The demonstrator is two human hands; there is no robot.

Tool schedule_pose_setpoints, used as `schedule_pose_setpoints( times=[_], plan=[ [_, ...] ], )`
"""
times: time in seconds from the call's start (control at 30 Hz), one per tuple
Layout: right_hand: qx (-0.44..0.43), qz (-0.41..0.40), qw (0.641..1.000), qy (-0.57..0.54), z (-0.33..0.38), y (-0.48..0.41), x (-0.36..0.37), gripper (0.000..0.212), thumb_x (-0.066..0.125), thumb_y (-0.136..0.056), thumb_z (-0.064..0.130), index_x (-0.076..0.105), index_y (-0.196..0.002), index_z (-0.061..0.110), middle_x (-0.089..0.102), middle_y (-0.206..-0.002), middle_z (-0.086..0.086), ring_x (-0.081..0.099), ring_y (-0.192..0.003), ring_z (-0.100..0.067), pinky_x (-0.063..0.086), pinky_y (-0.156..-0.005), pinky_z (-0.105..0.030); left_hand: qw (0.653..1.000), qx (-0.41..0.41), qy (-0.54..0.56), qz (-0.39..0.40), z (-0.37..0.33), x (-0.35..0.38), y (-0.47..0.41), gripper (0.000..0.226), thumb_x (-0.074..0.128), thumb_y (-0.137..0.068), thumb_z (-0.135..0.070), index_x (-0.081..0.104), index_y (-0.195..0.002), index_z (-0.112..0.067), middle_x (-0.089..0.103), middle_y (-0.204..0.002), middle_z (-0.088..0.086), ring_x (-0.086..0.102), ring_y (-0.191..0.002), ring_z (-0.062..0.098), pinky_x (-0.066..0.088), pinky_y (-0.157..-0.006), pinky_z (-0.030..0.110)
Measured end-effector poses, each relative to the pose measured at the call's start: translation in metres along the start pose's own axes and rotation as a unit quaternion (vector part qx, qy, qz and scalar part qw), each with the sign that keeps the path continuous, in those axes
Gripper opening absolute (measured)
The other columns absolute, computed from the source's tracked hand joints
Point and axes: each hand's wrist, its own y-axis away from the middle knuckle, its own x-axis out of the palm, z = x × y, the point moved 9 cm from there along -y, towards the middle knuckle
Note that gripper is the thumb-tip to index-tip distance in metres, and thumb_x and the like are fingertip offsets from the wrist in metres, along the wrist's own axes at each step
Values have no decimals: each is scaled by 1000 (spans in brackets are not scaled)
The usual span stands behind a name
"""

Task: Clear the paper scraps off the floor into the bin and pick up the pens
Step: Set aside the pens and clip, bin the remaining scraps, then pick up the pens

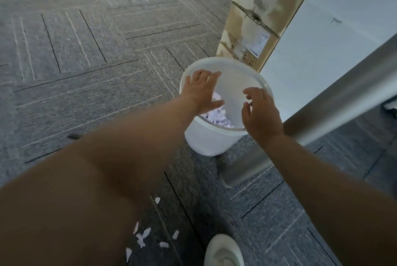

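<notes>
A white bin (211, 140) stands on the grey carpet floor (86, 50). Inside it lies a heap of white and pale purple paper scraps (217, 115). Both hands are over the bin's open top, with bare arms reaching out. The left hand (203, 91) is over the left side of the rim, fingers spread wide and holding nothing. The right hand (261, 113) is over the right side of the rim, fingers loose and apart, and it holds nothing too. The two hands are apart and do not touch.

More scraps (146, 237) lie on the floor near the person, well away from the bin. A white shoe (223, 250) is just beside them. A shiny metal pole (318, 113) slants down to the floor right next to the bin. Behind the bin stands a tall brown box (257, 14) against a white wall (343, 29).
</notes>
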Motion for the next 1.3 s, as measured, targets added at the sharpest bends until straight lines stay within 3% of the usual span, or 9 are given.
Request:
schedule_pose_setpoints(
  times=[0.23,0.37,0.57,0.7,0.83,0.9,1.1,1.2,1.3],
  plan=[
    [-72,41,996,-30,41,21,18,23,55,-82,6,55,-104,2,61,-102,-20,57,-88,-35,53,-72,-47,983,66,38,-167,23,-25,71,51,44,-80,-37,48,-121,-6,53,-122,19,49,-113,39,41,-96,49],
    [-120,47,991,-44,86,29,32,23,54,-84,9,55,-106,4,61,-103,-18,57,-89,-35,50,-70,-43,976,77,35,-201,49,-23,125,44,46,-79,-30,41,-117,-10,56,-117,22,54,-105,39,46,-87,47],
    [-177,110,976,-65,143,88,109,22,57,-82,5,56,-104,0,61,-96,-22,57,-83,-40,47,-62,-43,990,32,19,-135,105,27,210,42,47,-80,-29,39,-117,-10,55,-116,23,55,-100,40,46,-84,46],
    [-83,246,964,-57,126,154,197,37,50,-91,15,47,-125,3,53,-122,-20,48,-110,-38,44,-87,-44,999,-40,14,-28,143,92,276,45,41,-80,-33,41,-117,-9,56,-116,22,56,-99,40,49,-84,48],
    [39,396,916,-46,90,227,261,55,40,-96,27,19,-143,9,16,-154,-9,11,-141,-25,16,-114,-37,991,-91,9,97,164,165,333,58,33,-85,-39,42,-130,-3,44,-136,21,45,-122,39,41,-98,55],
    [53,433,899,-34,78,253,278,60,37,-97,30,6,-146,12,-1,-156,-5,-4,-142,-20,6,-116,-35,985,-113,-8,127,170,193,349,60,33,-93,-39,21,-142,-6,17,-152,13,16,-140,31,15,-113,45],
    [-18,442,896,34,81,279,311,68,31,-97,38,-8,-143,8,-20,-153,-9,-22,-138,-22,-8,-114,-41,975,-164,8,149,178,241,358,66,26,-94,-47,-4,-144,-14,-20,-145,-3,-22,-133,11,-11,-109,34],
    [-143,479,864,-55,135,305,308,61,31,-98,32,-1,-144,8,-13,-154,-7,-9,-141,-17,10,-117,-41,979,-136,-6,154,170,240,366,68,9,-89,-51,9,-143,-11,0,-151,0,-8,-137,12,-4,-111,32],
    [-157,418,883,-145,155,295,290,54,36,-97,23,11,-145,11,3,-156,-2,26,-137,-20,36,-99,-27,985,-108,-19,133,163,227,385,65,6,-93,-48,44,-130,-10,48,-136,8,43,-127,25,29,-104,41]
  ],
)
